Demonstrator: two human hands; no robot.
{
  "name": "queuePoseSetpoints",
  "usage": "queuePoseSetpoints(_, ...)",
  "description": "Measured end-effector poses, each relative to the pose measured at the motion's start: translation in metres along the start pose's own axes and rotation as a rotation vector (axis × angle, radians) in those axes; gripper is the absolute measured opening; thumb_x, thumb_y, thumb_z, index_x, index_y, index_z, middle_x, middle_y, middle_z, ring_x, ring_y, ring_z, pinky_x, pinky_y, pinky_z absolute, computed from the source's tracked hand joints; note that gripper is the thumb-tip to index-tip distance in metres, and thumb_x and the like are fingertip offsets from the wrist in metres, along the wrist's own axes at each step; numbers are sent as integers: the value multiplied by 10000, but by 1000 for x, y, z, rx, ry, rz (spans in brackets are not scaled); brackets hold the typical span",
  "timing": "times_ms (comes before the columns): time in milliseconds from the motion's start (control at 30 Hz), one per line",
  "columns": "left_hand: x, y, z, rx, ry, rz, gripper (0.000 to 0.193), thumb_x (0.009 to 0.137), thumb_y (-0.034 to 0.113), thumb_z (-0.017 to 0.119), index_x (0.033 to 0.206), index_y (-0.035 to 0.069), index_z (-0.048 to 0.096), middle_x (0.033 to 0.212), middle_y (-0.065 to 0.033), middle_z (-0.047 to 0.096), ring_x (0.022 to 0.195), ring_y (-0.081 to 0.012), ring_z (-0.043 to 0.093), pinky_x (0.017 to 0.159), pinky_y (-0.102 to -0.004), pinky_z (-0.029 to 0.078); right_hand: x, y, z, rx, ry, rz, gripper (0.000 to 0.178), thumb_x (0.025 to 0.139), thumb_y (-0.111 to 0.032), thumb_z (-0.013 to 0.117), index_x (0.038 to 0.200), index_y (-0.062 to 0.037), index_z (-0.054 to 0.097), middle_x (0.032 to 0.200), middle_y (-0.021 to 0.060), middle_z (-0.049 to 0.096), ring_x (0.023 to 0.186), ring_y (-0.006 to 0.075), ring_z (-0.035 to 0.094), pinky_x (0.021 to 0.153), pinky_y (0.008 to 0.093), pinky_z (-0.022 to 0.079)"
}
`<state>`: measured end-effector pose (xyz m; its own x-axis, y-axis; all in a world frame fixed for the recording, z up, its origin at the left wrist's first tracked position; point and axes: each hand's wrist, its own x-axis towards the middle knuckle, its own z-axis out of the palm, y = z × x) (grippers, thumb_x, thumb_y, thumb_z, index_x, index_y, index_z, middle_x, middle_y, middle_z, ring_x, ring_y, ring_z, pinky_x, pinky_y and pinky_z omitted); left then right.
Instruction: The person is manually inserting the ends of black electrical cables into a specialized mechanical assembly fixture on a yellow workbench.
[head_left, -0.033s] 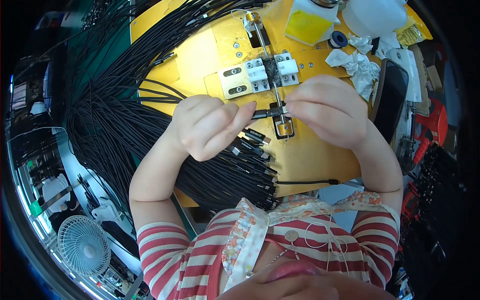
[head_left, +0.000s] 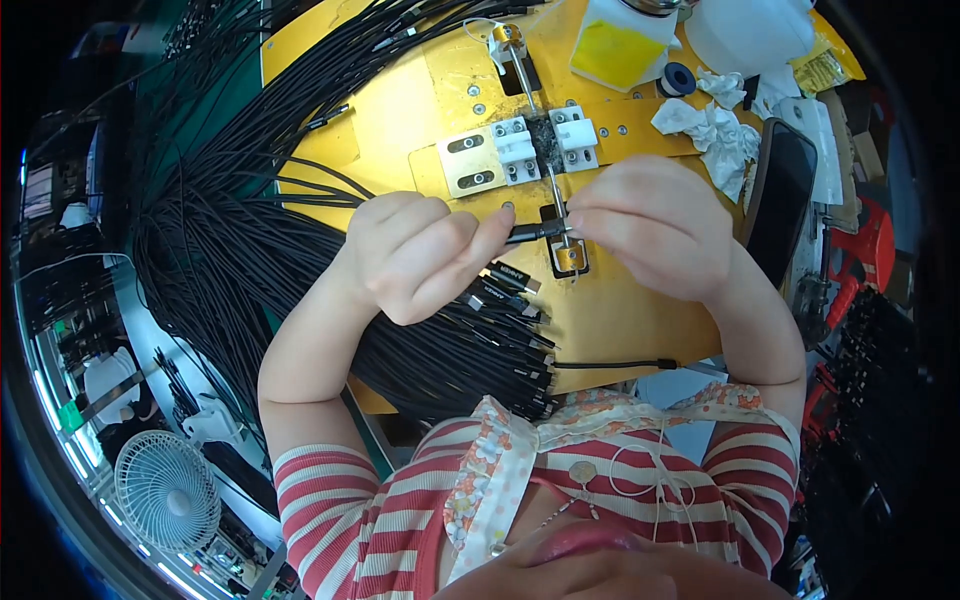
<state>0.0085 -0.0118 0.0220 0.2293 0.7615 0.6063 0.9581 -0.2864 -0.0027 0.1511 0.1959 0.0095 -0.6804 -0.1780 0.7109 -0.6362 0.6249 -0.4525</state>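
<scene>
Here, the left hand [head_left: 425, 255] and right hand [head_left: 650, 225] both pinch one black cable end [head_left: 530, 234], held level just above the brass-tipped pin [head_left: 568, 256] of the yellow fixture plate [head_left: 420, 100] on the desk. Keep the connector square to the pin and both grips firm. Count: two hands, one held cable, two white clamp blocks [head_left: 545, 140], and a cable bundle [head_left: 230, 270] too dense to count.

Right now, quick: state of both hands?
Left hand: closed, pinching the black cable end between thumb and fingers.
Right hand: closed, fingertips pinching the same cable end from the other side, over the yellow jig plate.
</scene>
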Motion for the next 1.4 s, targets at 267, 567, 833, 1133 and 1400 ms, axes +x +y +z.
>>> queuePoseSetpoints(267,-3,1,6,-112,44,-44,257,677,87,766,899,-5,675,584,20,471,465,-118,496,414,-234,351,-1,-3,8,97,-41,54,231,647,-4,693,875,-8,653,841,90,631,727,262,626,632,341,525)
queuePoseSetpoints(567,-7,5,13,-232,39,-182,308,672,87,777,938,-14,659,653,-34,523,501,-170,540,424,-281,410,1,0,9,93,-48,96,181,666,14,686,840,-9,640,789,94,613,706,261,615,613,343,500)
queuePoseSetpoints(833,-5,8,12,-304,36,-257,291,663,84,796,906,0,657,634,-42,561,500,-184,564,433,-292,423,1,1,10,209,-52,151,189,686,51,738,849,5,654,770,110,640,661,261,629,557,322,496)
queuePoseSetpoints(1133,10,-1,-6,-406,-112,-407,201,748,35,732,943,24,685,590,-65,523,509,-209,536,479,-311,402,13,-7,0,228,-66,285,167,727,1,731,858,1,627,820,119,618,722,281,620,626,355,502)
queuePoseSetpoints(1400,8,7,6,-274,-126,-353,195,729,141,736,734,45,566,640,-67,487,558,-255,537,480,-350,408,11,-13,21,-320,-172,105,225,712,-292,717,766,-110,598,720,19,466,714,191,485,610,312,398)
